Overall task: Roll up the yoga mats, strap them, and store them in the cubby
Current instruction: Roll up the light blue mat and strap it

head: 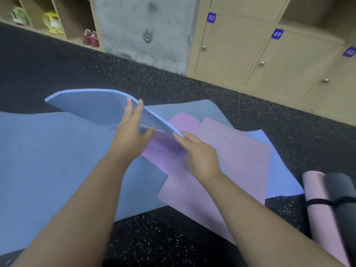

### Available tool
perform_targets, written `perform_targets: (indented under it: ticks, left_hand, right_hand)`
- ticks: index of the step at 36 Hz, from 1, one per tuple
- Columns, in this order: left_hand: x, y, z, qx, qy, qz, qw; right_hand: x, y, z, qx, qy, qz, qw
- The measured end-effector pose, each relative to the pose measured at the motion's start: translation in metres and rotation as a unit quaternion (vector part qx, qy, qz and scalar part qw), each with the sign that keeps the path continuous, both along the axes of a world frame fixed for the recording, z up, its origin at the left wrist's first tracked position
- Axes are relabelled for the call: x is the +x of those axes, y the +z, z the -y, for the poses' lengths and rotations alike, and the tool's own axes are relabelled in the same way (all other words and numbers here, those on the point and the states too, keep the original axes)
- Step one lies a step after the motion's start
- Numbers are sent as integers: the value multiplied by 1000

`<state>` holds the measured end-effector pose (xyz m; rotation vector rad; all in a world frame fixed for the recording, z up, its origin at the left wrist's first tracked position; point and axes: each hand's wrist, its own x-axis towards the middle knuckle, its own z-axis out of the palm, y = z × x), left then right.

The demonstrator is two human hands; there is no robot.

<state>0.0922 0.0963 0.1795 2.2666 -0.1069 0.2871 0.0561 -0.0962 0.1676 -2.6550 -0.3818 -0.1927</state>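
1. At this moment I had the blue mat [57, 151] spread over the speckled floor [192, 87], its far end lifted and curling back toward me at about 11 o'clock from my hands.
2. My left hand [131, 130] grasped that raised edge, fingers up its near face and thumb underneath. My right hand [200, 155] pinched the same edge lower down, at its 4 o'clock corner.
3. I judged this the very start of a roll: no turn was yet formed and no strap was on it.
4. Under it lay a pink mat [231, 157] and another blue sheet [277, 164], both flat and unrolled.
5. At 4 o'clock, a rolled pink mat [317, 205] and a rolled dark mat [344, 201] lay touching, a black strap [319, 202] round them. So that pair looked done except for storing.
6. The lockers [231, 54] stood at 1 o'clock, the open cubbies [63, 16] at 10 o'clock held shoes; I saw no mat stored.
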Motion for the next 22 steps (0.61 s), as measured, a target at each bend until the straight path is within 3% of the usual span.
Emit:
perform_targets:
  ticks: [3,9,14,22]
  left_hand:
    - [-8,23,-10,-16,-4,11,1000]
    - [-8,77,-31,8,-10,51,999]
    - [-8,116,-30,35,-29,62,997]
    - [1,138,-4,1,-66,79,995]
  right_hand:
    - [-6,27,-17,46,-7,47,998]
    - [-7,74,-30,63,-21,42,997]
    - [-13,89,-38,128,-23,66,989]
    - [-16,95,-49,235,-8,100,967]
